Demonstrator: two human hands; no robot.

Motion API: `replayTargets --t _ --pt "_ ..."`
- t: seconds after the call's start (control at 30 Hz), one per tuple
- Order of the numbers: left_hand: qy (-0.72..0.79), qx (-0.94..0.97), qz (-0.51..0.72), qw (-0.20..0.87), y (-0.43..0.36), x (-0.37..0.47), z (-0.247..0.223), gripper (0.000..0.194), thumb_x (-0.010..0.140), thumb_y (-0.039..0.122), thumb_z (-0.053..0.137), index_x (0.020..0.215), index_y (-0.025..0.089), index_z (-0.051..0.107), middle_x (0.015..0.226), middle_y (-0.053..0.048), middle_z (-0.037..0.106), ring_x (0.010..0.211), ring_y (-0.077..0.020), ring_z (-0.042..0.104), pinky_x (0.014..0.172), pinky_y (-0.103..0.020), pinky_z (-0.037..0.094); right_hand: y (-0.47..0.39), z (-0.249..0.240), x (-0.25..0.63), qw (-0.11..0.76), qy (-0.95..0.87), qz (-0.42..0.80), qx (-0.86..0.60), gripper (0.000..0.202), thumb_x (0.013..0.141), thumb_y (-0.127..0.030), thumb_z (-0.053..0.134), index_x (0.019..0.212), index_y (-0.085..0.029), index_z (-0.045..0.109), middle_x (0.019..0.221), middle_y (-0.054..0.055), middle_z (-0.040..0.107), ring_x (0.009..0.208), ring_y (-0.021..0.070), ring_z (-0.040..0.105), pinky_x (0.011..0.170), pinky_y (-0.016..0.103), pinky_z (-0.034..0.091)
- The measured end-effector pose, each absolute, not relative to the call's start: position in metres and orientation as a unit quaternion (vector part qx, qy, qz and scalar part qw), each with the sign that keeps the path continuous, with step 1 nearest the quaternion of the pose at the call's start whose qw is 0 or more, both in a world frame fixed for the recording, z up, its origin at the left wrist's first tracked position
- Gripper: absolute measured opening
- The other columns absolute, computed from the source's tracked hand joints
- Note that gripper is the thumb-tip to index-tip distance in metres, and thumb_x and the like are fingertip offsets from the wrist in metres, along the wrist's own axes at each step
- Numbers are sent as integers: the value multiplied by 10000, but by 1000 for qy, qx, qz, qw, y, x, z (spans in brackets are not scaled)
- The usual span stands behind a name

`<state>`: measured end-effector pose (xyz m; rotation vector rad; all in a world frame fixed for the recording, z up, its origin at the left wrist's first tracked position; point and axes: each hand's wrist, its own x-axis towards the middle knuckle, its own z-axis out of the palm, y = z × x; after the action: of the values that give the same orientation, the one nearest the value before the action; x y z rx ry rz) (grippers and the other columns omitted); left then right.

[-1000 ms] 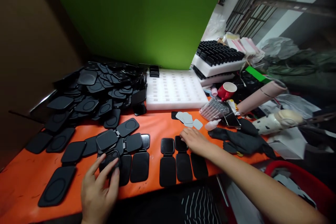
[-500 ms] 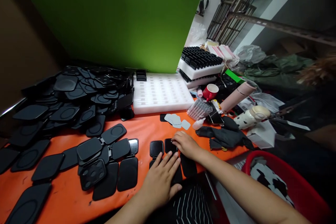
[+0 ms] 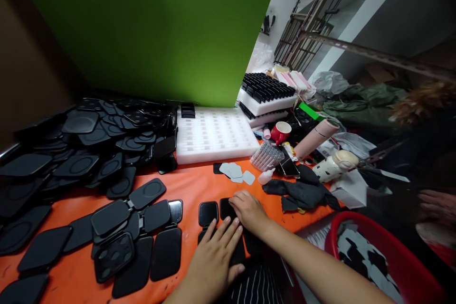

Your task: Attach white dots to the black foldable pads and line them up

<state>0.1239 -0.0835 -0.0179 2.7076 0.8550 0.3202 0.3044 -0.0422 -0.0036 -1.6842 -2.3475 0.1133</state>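
Observation:
My left hand [image 3: 216, 256] lies flat with fingers spread on dark hinged pads, pressing them against the orange table cover. Just beyond its fingertips is a glossy black square panel [image 3: 208, 213] with a raised rim. My right hand [image 3: 250, 211] is curled, fingers close together, its tips at the edge of a second black panel [image 3: 225, 208]; what is between them, if anything, is hidden. Beneath my right wrist another black pad [image 3: 252, 243] is partly covered. Beyond the hands lie several light grey rounded sheets [image 3: 233, 171].
Black hinged pads [image 3: 166, 254] spread over the left of the orange cover [image 3: 192, 180], with a large pile [image 3: 81, 123] behind. A white foam tray [image 3: 217, 135] stands at the back. Rightward are a red mug [image 3: 281, 132], dark gloves [image 3: 302, 192] and a red basin [image 3: 409, 251]. Another person's hand [image 3: 440, 206] shows far right.
The camera view has shifted slightly, so the table sits lower and a little further left. Both my hands stay on the same pads. Another person's hand now shows more clearly at right.

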Motion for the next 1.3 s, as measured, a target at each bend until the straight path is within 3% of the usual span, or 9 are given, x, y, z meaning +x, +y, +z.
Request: replayTargets --t 0.3,0.5,1.03,1.3 --pt "290 941 96 145 -83 125 -15 705 836 555 346 1390 262 23 1450 14 165 1317 -246 205 1057 -491 206 -34 6 300 78 -813 41 -576 151 861 -175 450 833 -175 599 825 66 591 815 200 514 728 326 416" --pt "302 935 114 147 -84 124 -17 674 836 593 276 1389 284 48 1445 30 187 1322 -215 193 1070 -459 186 -27 11 309 75 -823 61 -560 178 881 -212 441 870 -206 619 812 15 598 728 123 547 644 225 425" --pt "300 929 97 197 -84 127 -15 673 825 632 189 1390 285 74 1449 39 176 1330 -202 163 1071 -471 115 -35 3 297 45 -815 28 -577 84 843 -143 474 839 -184 547 829 49 563 812 199 487 712 316 409" --pt "302 925 100 209 -84 126 -15 670 824 636 163 1391 286 97 1454 41 149 1335 -192 143 1072 -461 76 -40 7 310 72 -812 55 -577 122 882 -179 416 866 -183 536 849 38 575 813 174 506 723 289 420"
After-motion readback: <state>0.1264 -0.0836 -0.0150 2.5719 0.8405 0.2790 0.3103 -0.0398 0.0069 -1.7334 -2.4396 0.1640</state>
